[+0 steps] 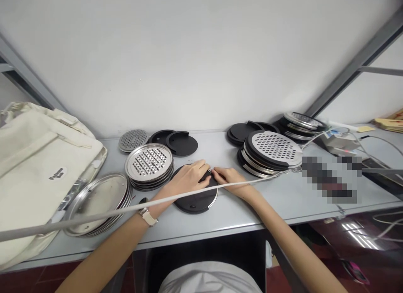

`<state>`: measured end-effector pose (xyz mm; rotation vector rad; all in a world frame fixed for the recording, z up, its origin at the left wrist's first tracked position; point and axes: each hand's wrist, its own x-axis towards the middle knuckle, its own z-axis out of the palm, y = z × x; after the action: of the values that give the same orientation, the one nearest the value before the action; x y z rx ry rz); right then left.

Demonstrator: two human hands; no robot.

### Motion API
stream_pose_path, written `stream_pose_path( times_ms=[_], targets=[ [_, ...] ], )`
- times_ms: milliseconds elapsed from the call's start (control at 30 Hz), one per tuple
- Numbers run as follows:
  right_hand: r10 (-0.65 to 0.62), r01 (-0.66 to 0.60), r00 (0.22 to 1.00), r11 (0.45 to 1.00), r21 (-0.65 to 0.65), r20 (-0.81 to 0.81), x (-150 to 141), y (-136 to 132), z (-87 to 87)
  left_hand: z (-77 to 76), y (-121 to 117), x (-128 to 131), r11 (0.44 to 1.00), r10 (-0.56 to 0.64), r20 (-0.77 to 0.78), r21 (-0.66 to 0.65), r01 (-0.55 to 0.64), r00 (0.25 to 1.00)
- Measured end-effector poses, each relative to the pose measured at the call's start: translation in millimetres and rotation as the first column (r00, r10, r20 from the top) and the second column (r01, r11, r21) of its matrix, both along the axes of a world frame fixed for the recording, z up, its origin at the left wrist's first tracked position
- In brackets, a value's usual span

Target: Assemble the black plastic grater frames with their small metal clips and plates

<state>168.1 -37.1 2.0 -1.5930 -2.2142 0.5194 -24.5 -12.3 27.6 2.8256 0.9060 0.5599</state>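
Note:
A black round disc [194, 202] lies on the table in front of me, with a thin silver rim showing along its right side. Across its upper part lies my left hand [192, 175], fingers bent and closed on it. My right hand [231, 179] has its fingers curled together at the disc's upper right edge, close to my left fingertips. A tiny shiny spot shows between the hands; its kind is unclear. Left of the disc stands a stack of metal grater plates [149, 160]. To the right, a perforated grater plate [273, 146] tops another stack.
Plain metal discs [100, 200] are stacked at front left, beside a cream bag [40, 167]. Black round holders [182, 142] lie by the wall, with more stacked plates [302, 121] at back right. A white cable [176, 196] crosses the view before my hands.

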Motion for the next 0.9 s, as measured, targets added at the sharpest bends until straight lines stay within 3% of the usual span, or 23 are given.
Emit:
stream_pose_path(
  times_ms=[267,900],
  targets=[
    [-0.003,0.003,1.0,1.0,0.001,0.024,-0.3,1.2,-1.4,2.8,-0.7,1.2,0.993,-0.122,0.079,0.016,0.121,0.989],
    [-0.008,0.004,0.996,0.999,0.044,0.094,-3.9,-1.0,2.8,2.1,1.0,2.0,0.991,-0.134,0.007,-0.006,0.134,0.991]
  ],
)
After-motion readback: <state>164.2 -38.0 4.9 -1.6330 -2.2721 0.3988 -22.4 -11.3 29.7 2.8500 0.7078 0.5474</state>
